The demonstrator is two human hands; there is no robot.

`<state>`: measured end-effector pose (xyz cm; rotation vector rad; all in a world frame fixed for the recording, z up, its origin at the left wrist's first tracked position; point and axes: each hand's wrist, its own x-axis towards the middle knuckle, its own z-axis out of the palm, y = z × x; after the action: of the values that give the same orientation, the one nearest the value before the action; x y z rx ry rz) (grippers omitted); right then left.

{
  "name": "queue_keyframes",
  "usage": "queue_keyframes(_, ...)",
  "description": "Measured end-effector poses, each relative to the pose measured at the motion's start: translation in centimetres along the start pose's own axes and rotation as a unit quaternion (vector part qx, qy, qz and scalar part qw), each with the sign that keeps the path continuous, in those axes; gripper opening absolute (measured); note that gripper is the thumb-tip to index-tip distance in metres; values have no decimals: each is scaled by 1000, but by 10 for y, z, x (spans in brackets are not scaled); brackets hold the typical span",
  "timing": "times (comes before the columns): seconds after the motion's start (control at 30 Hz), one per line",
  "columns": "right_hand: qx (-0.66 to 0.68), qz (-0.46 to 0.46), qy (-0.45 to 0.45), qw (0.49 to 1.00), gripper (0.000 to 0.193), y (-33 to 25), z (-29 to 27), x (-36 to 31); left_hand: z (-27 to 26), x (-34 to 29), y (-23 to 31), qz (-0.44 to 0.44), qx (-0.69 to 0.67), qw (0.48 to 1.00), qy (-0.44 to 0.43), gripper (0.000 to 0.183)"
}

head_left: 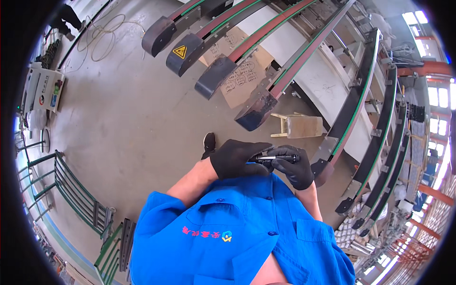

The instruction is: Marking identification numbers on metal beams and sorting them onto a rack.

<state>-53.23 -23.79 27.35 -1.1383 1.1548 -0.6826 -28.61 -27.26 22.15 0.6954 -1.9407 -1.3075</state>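
In front of my chest, my left hand and my right hand, both in black gloves, come together. A slim black pen-shaped tool with a pale or silvery stretch lies crosswise between them. Fingers of both hands are closed around it, the left on one end and the right near the other. Its exact kind cannot be made out, and part of it is hidden by the gloves.
Long conveyor-like rails with dark rounded ends reach in from above and the right. A small wooden stool stands ahead. Cardboard with handwriting lies under the rails. Green metal racks stand left; a cable curls on the floor.
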Motion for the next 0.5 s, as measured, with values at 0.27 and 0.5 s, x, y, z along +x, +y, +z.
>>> queue_keyframes(0.27,-14,48,71,996,30,4,8,7,-7,14,-13,-27,97,991,-83,46)
queue_keyframes(0.5,51,-27,194,979,49,31,-52,-16,5,47,-49,-4,84,996,-42,30)
